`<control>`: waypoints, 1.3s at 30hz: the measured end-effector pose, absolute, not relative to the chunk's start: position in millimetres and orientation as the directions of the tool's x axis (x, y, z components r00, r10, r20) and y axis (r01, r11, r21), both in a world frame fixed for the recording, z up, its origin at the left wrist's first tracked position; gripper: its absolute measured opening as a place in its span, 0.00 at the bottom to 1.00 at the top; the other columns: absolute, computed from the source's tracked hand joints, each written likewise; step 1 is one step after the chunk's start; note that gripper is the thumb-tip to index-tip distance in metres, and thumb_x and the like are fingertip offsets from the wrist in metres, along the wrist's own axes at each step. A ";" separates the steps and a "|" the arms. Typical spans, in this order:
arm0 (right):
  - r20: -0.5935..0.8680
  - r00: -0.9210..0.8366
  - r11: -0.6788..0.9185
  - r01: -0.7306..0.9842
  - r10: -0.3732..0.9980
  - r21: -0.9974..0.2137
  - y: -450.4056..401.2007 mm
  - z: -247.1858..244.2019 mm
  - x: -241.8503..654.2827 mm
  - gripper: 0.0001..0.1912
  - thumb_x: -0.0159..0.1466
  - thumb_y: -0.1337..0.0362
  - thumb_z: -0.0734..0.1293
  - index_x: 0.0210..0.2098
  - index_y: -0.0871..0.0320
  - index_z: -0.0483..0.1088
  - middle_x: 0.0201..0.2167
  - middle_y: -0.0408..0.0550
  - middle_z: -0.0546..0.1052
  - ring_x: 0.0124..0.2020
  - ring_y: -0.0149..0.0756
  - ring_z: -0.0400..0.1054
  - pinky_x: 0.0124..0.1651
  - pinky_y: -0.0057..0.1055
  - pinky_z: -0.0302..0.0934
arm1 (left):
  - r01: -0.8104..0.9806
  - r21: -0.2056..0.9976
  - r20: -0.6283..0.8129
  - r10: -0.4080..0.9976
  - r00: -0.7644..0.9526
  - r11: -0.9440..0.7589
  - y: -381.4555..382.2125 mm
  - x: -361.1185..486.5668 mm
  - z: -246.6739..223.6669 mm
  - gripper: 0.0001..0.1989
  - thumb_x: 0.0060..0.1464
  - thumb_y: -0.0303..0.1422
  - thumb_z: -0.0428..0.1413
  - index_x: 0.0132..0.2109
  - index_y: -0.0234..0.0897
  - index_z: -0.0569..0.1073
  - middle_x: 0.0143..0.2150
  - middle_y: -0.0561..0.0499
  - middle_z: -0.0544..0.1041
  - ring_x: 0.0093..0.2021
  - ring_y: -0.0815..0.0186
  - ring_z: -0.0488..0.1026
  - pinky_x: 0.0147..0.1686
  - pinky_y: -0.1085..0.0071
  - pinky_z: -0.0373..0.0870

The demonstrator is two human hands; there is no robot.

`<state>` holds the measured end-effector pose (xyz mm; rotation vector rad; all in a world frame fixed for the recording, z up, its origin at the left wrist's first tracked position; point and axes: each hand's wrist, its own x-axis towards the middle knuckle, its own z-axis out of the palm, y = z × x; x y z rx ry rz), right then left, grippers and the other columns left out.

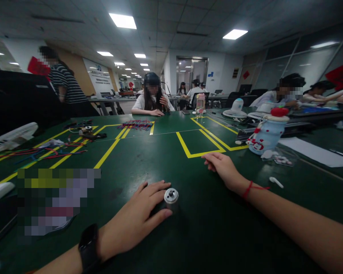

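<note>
A small silver cylindrical motor (pixel 171 197) stands upright on the green table, its round end with a short dark shaft facing up. Beside it, my left hand (pixel 144 207) lies palm down with fingers stretched out. The thumb and the forefinger reach to either side of the motor, close to it; whether they touch it I cannot tell. Farther to the right, my right hand (pixel 221 167) hovers over the table near a yellow tape corner (pixel 190 155). Its fingers are pressed together at the tips, and anything between them is hidden.
A blue bottle (pixel 264 139) and white paper (pixel 317 151) are at right, with a white earbud (pixel 276 182) nearer me. Coloured wires (pixel 54 152) lie at left, and a wire bundle (pixel 137 125) sits farther back. A person (pixel 153 97) sits opposite.
</note>
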<state>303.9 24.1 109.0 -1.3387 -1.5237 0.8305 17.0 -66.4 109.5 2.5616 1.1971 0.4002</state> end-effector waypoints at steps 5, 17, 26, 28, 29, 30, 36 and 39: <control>0.182 -0.094 0.205 0.412 0.979 -0.888 20.0 110.7 301.4 0.16 0.60 0.56 0.64 0.35 0.63 0.75 0.28 0.47 0.75 0.28 0.32 0.66 0.32 0.30 0.60 | 0.695 0.369 0.140 0.776 0.615 -0.618 -67.7 19.7 111.7 0.19 0.65 0.40 0.50 0.61 0.52 0.61 0.66 0.51 0.61 0.64 0.53 0.57 0.62 0.42 0.46; 0.409 -0.542 0.622 0.294 0.734 -0.725 -51.0 146.1 232.8 0.06 0.60 0.63 0.68 0.35 0.58 0.76 0.36 0.45 0.73 0.35 0.29 0.65 0.39 0.27 0.60 | 0.679 0.348 0.153 0.754 0.639 -0.646 -72.0 19.3 115.0 0.21 0.64 0.37 0.51 0.62 0.51 0.60 0.64 0.50 0.62 0.63 0.54 0.59 0.62 0.46 0.49; 0.242 -0.668 0.617 0.405 0.703 -0.675 -32.4 136.0 274.2 0.07 0.58 0.60 0.71 0.35 0.55 0.77 0.39 0.46 0.72 0.41 0.34 0.65 0.46 0.34 0.59 | 0.694 0.367 0.136 0.773 0.619 -0.620 -69.9 18.4 115.3 0.19 0.64 0.40 0.50 0.61 0.50 0.62 0.65 0.50 0.61 0.64 0.53 0.57 0.62 0.44 0.46; 0.202 -0.709 0.659 0.458 0.676 -0.597 -32.8 130.2 279.0 0.08 0.58 0.59 0.71 0.35 0.53 0.78 0.40 0.46 0.72 0.43 0.36 0.64 0.48 0.37 0.58 | 0.696 0.365 0.133 0.775 0.618 -0.618 -68.9 20.3 114.5 0.19 0.64 0.40 0.50 0.61 0.50 0.62 0.66 0.49 0.61 0.65 0.53 0.56 0.62 0.44 0.45; 0.190 -0.717 0.672 0.477 0.670 -0.567 -33.6 128.1 279.8 0.08 0.57 0.58 0.71 0.35 0.52 0.78 0.40 0.46 0.72 0.43 0.36 0.64 0.49 0.37 0.57 | 0.696 0.364 0.131 0.774 0.620 -0.619 -68.7 21.2 114.2 0.19 0.64 0.40 0.50 0.61 0.50 0.62 0.66 0.49 0.61 0.65 0.54 0.56 0.62 0.44 0.45; 0.189 -0.720 0.680 0.487 0.668 -0.548 -34.7 126.7 280.0 0.08 0.58 0.58 0.71 0.35 0.52 0.78 0.40 0.46 0.71 0.43 0.37 0.64 0.49 0.38 0.57 | 0.695 0.363 0.131 0.773 0.621 -0.620 -68.7 22.0 114.0 0.19 0.64 0.39 0.50 0.61 0.50 0.62 0.66 0.49 0.61 0.65 0.54 0.56 0.62 0.44 0.45; 0.224 -0.643 0.579 0.414 0.732 -0.703 -34.6 131.6 283.4 0.14 0.57 0.57 0.71 0.41 0.55 0.76 0.41 0.48 0.73 0.40 0.35 0.66 0.44 0.34 0.60 | 0.690 0.378 0.142 0.775 0.615 -0.617 -73.1 23.7 116.1 0.20 0.64 0.39 0.51 0.62 0.51 0.62 0.65 0.50 0.62 0.64 0.53 0.57 0.62 0.43 0.45; 0.219 -0.409 0.393 0.409 0.886 -0.824 -18.0 130.0 295.4 0.14 0.60 0.56 0.67 0.38 0.60 0.75 0.37 0.48 0.76 0.35 0.33 0.68 0.38 0.31 0.62 | 0.689 0.381 0.141 0.775 0.616 -0.617 -74.5 22.2 115.3 0.21 0.64 0.39 0.51 0.62 0.51 0.61 0.66 0.51 0.61 0.65 0.53 0.57 0.63 0.43 0.44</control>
